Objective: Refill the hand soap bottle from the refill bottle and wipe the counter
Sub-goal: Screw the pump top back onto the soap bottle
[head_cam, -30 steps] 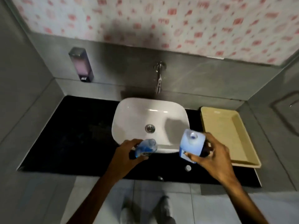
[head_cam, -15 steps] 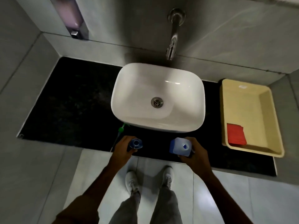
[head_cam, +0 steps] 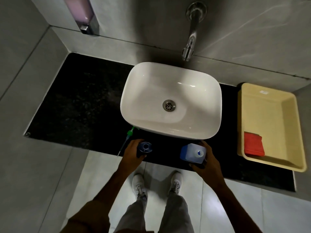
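My left hand (head_cam: 133, 154) grips a small blue hand soap bottle (head_cam: 145, 147) that stands upright with its neck open, on the front strip of the black counter (head_cam: 80, 105). My right hand (head_cam: 206, 161) holds a squarish blue-and-white refill bottle (head_cam: 192, 153), also upright near the counter's front edge. Both bottles stand just in front of the white basin (head_cam: 170, 102). A green pump head with a thin tube (head_cam: 128, 137) lies on the counter to the left of the soap bottle. A red cloth (head_cam: 253, 146) lies in the yellow tray (head_cam: 252, 91) at the right.
A chrome tap (head_cam: 190, 42) juts from the grey wall above the basin. A wall-mounted dispenser (head_cam: 82, 14) hangs at the upper left. My legs and white shoes (head_cam: 139, 184) stand on the tiled floor below the counter edge.
Both bottles came down from a raised, tilted position over the basin's front rim to stand upright on the counter's front strip. The view tipped downward, bringing the red cloth and pump head into sight.
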### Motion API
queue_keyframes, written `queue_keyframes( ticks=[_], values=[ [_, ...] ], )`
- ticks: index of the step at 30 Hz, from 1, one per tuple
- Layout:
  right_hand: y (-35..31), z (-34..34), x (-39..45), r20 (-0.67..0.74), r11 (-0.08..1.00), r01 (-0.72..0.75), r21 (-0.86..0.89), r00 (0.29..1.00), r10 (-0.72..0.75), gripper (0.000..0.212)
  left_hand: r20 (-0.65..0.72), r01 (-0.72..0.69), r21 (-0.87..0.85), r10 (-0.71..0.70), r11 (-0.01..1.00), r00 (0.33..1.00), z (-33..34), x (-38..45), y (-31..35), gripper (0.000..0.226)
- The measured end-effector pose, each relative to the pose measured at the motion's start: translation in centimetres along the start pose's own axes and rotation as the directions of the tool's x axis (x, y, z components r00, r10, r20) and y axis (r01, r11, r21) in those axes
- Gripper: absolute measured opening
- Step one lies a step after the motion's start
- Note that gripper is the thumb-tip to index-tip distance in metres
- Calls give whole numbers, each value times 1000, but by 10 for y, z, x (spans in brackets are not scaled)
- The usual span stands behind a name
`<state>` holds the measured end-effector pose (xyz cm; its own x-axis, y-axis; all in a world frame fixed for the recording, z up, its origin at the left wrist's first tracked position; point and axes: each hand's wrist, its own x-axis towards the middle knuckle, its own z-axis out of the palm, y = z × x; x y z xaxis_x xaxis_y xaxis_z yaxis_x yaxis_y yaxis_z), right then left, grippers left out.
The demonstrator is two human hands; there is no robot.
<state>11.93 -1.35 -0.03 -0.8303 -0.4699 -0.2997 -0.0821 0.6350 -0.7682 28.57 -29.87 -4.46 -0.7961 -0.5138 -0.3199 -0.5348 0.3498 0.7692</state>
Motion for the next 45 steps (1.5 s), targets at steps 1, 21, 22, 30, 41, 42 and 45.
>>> queue_keyframes(
  ticks=[1,21,22,30,41,42,45],
  values=[
    [0,1,-7,-12,1000,-14,16,1000,14,108,-22,1,1,-1,1000,1000,-1,-3,-1,58],
    [-100,162,-3,81,992,111,57,990,-115,68,-261,231,252,-164,940,951,-52,43,-12,24],
    [-100,162,0,86,993,103,52,991,-107,62,-260,223,134,-183,966,948,-58,31,-12,22],
    [-103,159,4,69,997,70,24,995,-71,55,-380,-112,-565,-138,817,915,-136,-43,29,25],
    [-112,157,1,60,997,69,-35,996,-67,44,-398,-227,-565,-21,793,917,-94,-45,67,33],
    [-112,157,2,60,996,69,-48,996,-66,44,-401,-235,-543,-2,806,916,-91,-45,67,33],
    [-110,158,2,46,995,79,-69,996,-76,48,-395,-241,-441,54,865,917,-83,-43,65,35]
  ],
)
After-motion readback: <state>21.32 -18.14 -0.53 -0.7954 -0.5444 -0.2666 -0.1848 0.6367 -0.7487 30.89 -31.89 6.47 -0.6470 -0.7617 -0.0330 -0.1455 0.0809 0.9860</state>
